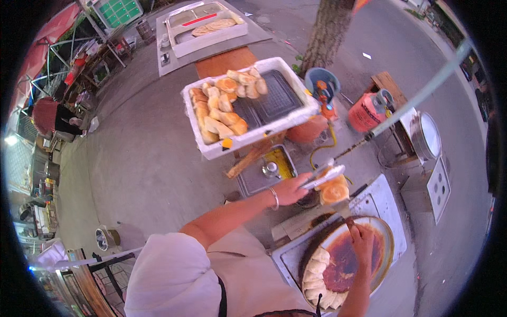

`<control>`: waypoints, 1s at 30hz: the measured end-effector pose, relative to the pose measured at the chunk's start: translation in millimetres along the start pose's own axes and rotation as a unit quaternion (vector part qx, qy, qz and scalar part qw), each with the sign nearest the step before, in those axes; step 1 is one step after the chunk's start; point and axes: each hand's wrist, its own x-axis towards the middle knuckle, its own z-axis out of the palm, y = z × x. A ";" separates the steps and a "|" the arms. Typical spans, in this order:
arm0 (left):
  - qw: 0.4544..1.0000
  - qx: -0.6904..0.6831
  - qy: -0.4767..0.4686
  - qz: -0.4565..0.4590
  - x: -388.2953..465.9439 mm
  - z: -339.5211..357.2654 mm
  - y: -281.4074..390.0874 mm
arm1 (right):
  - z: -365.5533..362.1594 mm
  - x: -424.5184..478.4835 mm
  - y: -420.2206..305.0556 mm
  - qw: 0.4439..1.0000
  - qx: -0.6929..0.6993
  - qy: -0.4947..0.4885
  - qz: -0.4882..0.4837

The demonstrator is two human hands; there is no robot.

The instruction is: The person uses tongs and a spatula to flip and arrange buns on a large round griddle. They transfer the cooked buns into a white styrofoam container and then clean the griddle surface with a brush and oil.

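Observation:
My left hand (291,189) is closed on metal tongs (323,178), whose tips are blurred over golden baked breads (334,191). These breads appear to rest on a spatula or scraper, partly hidden, whose handle (349,222) my right hand (362,237) grips above a large round pan (390,253). Pale breads (315,263) line the pan's lower left edge, and its middle is browned. Beyond my left hand, browned breads (214,107) are piled in the left and far part of a white foam box (295,75).
A metal tray (245,184) with a lidded pot lies below the foam box. To the right are a red gas cylinder (366,113), a yellow hose (332,136) and a tree trunk (326,35). Another person (45,115) sits far left.

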 end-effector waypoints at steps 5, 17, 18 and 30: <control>0.994 0.089 0.059 0.039 -8.3 -205.2 -80.8 | 140.4 90.1 -115.3 0.992 0.094 -0.040 -0.074; 0.970 0.062 0.077 -0.224 -49.7 -527.7 -208.0 | 493.2 272.2 -240.2 0.949 0.181 -0.124 -0.229; 0.967 0.022 0.073 -0.243 -53.8 -536.6 -212.4 | 509.0 277.0 -245.6 0.947 0.169 -0.130 -0.239; 0.971 0.040 0.111 -0.206 -41.0 -536.6 -248.1 | 372.1 186.0 -294.8 0.902 0.275 -0.324 0.069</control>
